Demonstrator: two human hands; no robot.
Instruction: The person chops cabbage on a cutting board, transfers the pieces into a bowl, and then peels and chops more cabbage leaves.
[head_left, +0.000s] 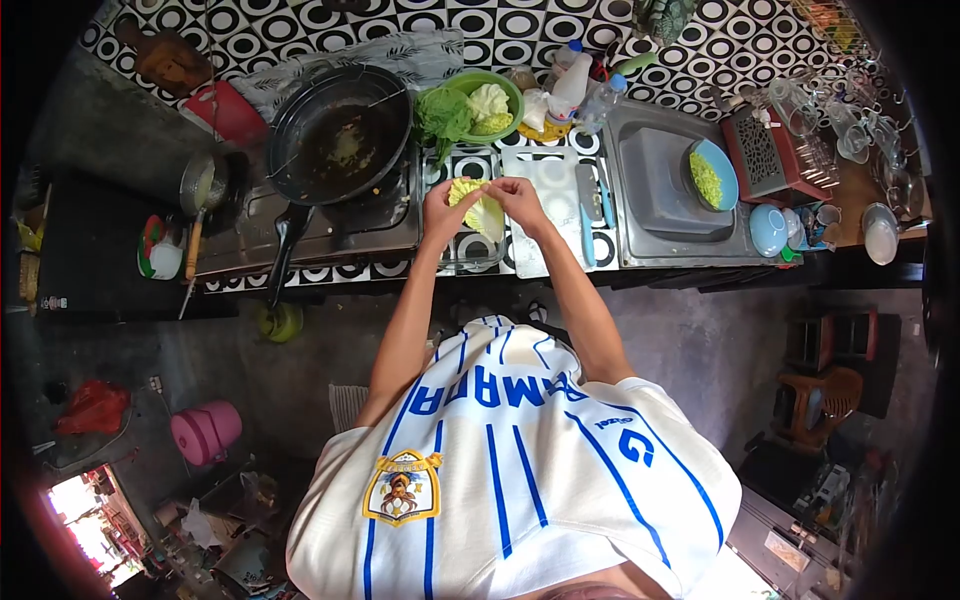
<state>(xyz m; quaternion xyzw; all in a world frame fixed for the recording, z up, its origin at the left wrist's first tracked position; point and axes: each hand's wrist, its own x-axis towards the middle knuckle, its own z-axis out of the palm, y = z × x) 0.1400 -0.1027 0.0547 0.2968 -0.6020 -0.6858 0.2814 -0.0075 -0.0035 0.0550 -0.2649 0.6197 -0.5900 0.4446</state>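
Note:
A pale green and yellow cabbage leaf (487, 217) is pinched between my two hands over the counter. My left hand (447, 212) has its fingers closed on the leaf's left side, and my right hand (517, 202) grips its upper right edge. Beneath the leaf is a clear container (470, 262), partly covered by the hands. Just right of it lies a white cutting board (530, 255). Blue-handled knives (588, 240) rest along the board's right side. Behind my hands, a green bowl (516, 108) holds more cabbage (489, 102), with leafy greens (443, 116) hanging over its left rim.
On the stove at left sits a black wok (345, 185) with oily residue, its handle pointing toward me. Bottles (601, 104) stand behind the board. The sink (632, 130) at right contains a grey basin (665, 205) and a blue bowl (733, 178) of chopped greens.

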